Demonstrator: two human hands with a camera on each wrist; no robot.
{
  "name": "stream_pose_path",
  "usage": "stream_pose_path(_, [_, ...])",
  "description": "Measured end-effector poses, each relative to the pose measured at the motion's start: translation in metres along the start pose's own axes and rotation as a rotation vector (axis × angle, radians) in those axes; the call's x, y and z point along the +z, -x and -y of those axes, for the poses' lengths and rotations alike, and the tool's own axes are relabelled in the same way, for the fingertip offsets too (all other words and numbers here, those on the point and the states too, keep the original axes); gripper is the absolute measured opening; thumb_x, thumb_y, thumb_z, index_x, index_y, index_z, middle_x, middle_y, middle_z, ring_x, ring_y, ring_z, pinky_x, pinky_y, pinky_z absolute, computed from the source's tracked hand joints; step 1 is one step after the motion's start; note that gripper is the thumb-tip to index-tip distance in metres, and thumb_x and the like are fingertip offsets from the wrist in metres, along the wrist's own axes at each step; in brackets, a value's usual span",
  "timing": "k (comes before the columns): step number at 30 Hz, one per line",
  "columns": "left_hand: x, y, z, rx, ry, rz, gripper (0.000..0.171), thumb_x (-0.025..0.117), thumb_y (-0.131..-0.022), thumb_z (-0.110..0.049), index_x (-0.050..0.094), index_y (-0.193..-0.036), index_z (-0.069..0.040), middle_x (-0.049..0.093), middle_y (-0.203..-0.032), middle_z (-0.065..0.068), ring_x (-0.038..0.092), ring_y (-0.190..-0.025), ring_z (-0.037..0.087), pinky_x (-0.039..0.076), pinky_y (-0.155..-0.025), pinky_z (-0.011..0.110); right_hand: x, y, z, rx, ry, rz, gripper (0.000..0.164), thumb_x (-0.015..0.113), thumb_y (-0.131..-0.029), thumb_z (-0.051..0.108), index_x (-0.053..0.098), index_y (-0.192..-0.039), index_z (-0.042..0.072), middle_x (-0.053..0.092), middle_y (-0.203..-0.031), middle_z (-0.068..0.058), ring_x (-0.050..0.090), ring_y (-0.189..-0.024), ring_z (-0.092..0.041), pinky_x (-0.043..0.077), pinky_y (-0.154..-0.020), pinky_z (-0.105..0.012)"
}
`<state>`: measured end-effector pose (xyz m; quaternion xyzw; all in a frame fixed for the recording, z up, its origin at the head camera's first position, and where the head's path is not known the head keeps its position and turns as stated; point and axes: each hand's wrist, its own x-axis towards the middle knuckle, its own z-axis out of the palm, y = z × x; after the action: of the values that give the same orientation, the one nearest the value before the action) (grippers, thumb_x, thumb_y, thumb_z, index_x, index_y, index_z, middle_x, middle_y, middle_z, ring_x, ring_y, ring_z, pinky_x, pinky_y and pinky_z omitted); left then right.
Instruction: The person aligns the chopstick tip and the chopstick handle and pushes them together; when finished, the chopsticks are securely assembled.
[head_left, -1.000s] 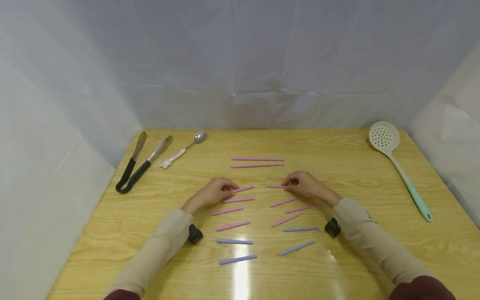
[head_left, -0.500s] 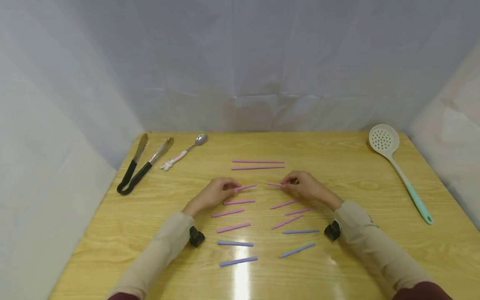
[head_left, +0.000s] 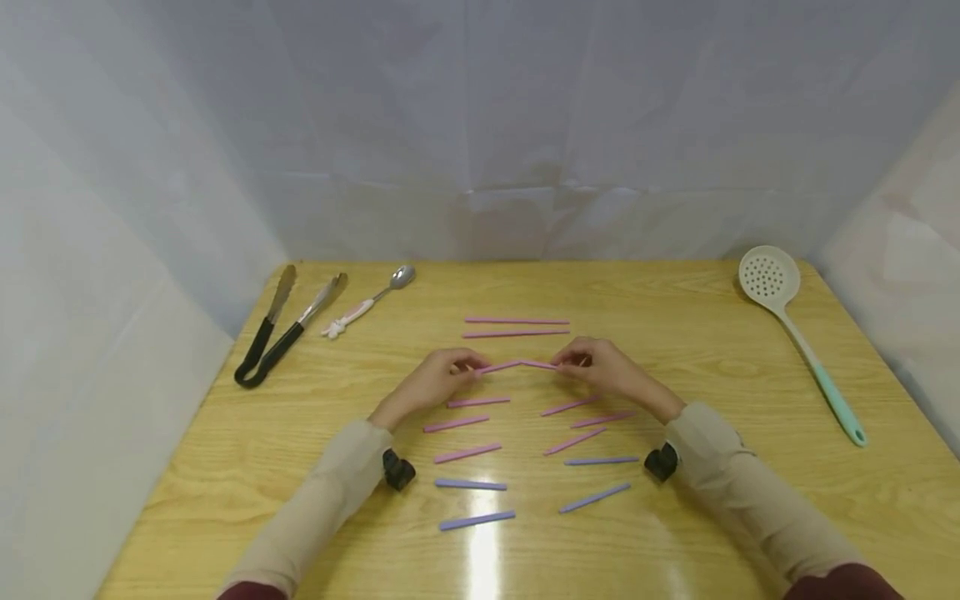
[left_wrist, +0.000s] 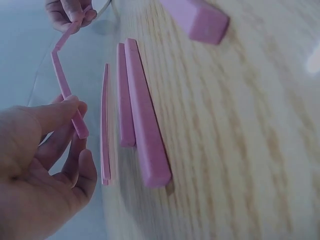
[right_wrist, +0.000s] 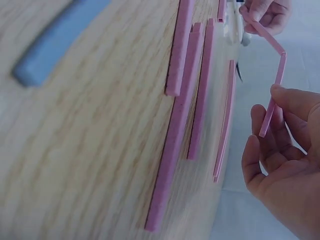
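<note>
My left hand (head_left: 437, 379) pinches a pink chopstick half (left_wrist: 61, 75) between thumb and fingers, raised over the table. A thinner pink chopstick half (right_wrist: 280, 70) is pinched by my right hand (head_left: 611, 371). Their inner ends meet at a slight angle and appear to touch; whether they are joined I cannot tell. Below the left hand lie several thicker pink halves (head_left: 467, 453), and below the right several thinner pink halves (head_left: 574, 441). Nearer the front are blue-violet halves (head_left: 477, 521) on the left and matching blue-violet halves (head_left: 595, 497) on the right.
Two full-length pink chopsticks (head_left: 517, 334) lie behind the hands on the wooden table (head_left: 645, 300). Black-handled tongs (head_left: 279, 350) and a spoon (head_left: 352, 316) rest at the back left. A skimmer (head_left: 795, 329) with a mint handle lies on the right.
Both hands have lifted their pink halves and moved inward. The gap between the two inner ends has closed. The other utensils stay where they were.
</note>
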<state>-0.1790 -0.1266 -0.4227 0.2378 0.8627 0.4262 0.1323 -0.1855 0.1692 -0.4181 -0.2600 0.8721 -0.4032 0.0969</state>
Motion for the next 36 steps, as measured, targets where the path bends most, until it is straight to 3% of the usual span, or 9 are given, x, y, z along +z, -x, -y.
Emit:
stream_pose_path(11, [-0.002,0.0,-0.005,-0.01,-0.047,-0.018,0.024,0.056,-0.095,-0.008,0.066,-0.116,-0.002,0.066,-0.114,0.013,0.059,-0.098,0.023,0.051,-0.084,0.034,-0.001,0.001,-0.003,0.048,-0.012,-0.012,0.017,0.06,-0.094,0.014,0.07,-0.104,0.005,0.068,-0.095,-0.007,0.058,-0.08,-0.015,0.05,-0.073,-0.03])
stream_pose_path(20, [0.0,-0.001,-0.006,-0.016,-0.037,-0.023,0.024,0.057,-0.095,-0.01,0.066,-0.115,-0.001,0.067,-0.111,0.013,0.061,-0.101,0.024,0.051,-0.089,0.036,0.003,-0.002,-0.003,0.011,-0.009,-0.028,0.017,0.06,-0.094,0.01,0.069,-0.104,0.001,0.068,-0.095,-0.01,0.06,-0.08,-0.015,0.051,-0.071,-0.027])
stream_pose_path(30, [0.001,0.0,-0.008,0.065,-0.081,-0.023,0.023,0.057,-0.095,-0.007,0.066,-0.114,0.001,0.067,-0.109,0.015,0.062,-0.095,0.023,0.052,-0.085,0.034,0.005,-0.003,0.005,0.008,-0.019,-0.016,0.017,0.061,-0.093,0.01,0.069,-0.105,0.001,0.068,-0.1,-0.012,0.063,-0.09,-0.023,0.054,-0.081,-0.038])
stream_pose_path(36, [0.002,-0.001,-0.009,0.061,-0.062,-0.017,0.022,0.055,-0.096,-0.009,0.066,-0.114,-0.001,0.068,-0.11,0.014,0.061,-0.089,0.017,0.052,-0.078,0.029,0.007,-0.002,0.007,-0.005,-0.047,-0.017,0.017,0.062,-0.093,0.01,0.069,-0.105,0.001,0.067,-0.099,-0.011,0.062,-0.088,-0.019,0.054,-0.077,-0.032])
